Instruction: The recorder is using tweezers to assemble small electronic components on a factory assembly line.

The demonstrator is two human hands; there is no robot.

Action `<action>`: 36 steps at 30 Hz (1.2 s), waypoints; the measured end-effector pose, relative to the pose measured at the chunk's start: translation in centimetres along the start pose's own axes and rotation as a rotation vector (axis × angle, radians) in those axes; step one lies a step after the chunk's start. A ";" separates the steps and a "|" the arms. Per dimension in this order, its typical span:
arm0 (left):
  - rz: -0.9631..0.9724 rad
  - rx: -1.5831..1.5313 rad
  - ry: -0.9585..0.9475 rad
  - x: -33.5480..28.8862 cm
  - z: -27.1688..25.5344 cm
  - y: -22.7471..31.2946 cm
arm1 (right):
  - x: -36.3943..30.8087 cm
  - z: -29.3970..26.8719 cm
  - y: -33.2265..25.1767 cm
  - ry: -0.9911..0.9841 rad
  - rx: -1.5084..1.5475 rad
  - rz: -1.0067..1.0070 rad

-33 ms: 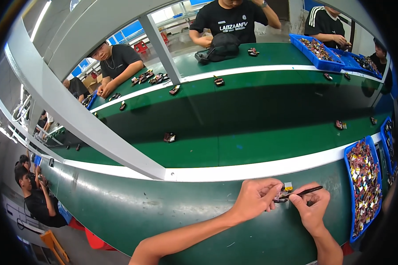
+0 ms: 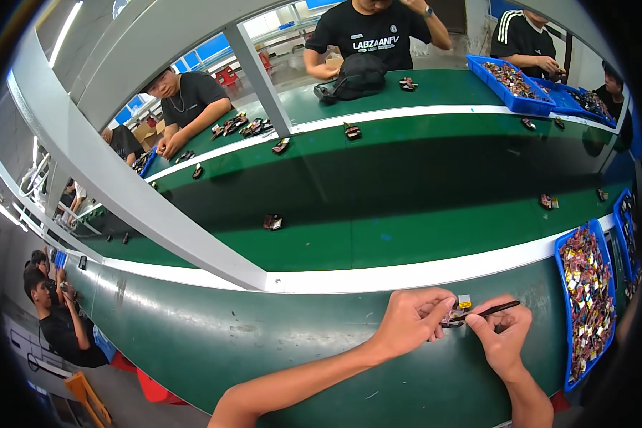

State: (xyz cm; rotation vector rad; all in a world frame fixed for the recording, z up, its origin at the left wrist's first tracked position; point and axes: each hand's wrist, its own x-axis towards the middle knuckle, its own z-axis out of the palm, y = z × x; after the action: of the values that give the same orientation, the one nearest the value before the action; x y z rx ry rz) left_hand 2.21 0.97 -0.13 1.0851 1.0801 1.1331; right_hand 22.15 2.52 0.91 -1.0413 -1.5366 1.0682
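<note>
My left hand (image 2: 411,319) is closed in a pinch at the edge of a small electronic assembly (image 2: 452,318), which is mostly hidden by the fingers. A small silver battery pouch (image 2: 464,301) with a yellow end stands out beyond the fingertips. In my right hand (image 2: 505,334) is a slim black stick-like tool (image 2: 503,307), held between thumb and fingers. Its inner end reaches the assembly between the two hands; its exact kind cannot be made out. Both hands are just above the green worktable (image 2: 321,321).
To the right stands a blue tray (image 2: 569,314) heaped with small wired parts. A green conveyor belt (image 2: 378,239) beyond a white rail carries scattered black assemblies (image 2: 273,222). A grey metal post (image 2: 143,185) slants across the left. Several people work across the belt and far left.
</note>
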 end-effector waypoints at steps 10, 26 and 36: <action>-0.021 0.028 -0.023 0.1 0.0 0.1 | -0.2 0.0 -0.5 0.010 -0.002 0.014; -0.014 -0.104 0.082 0.4 -0.6 0.7 | -0.5 0.4 0.0 0.082 -0.099 -0.274; -0.020 -0.072 0.068 0.4 -0.3 0.4 | -0.2 0.5 -0.5 0.068 -0.234 -0.336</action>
State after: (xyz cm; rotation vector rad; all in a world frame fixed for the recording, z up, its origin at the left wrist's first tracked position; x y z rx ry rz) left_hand 1.88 1.40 0.14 0.9841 1.0921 1.1914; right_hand 21.67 2.10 1.31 -0.9205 -1.7351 0.6271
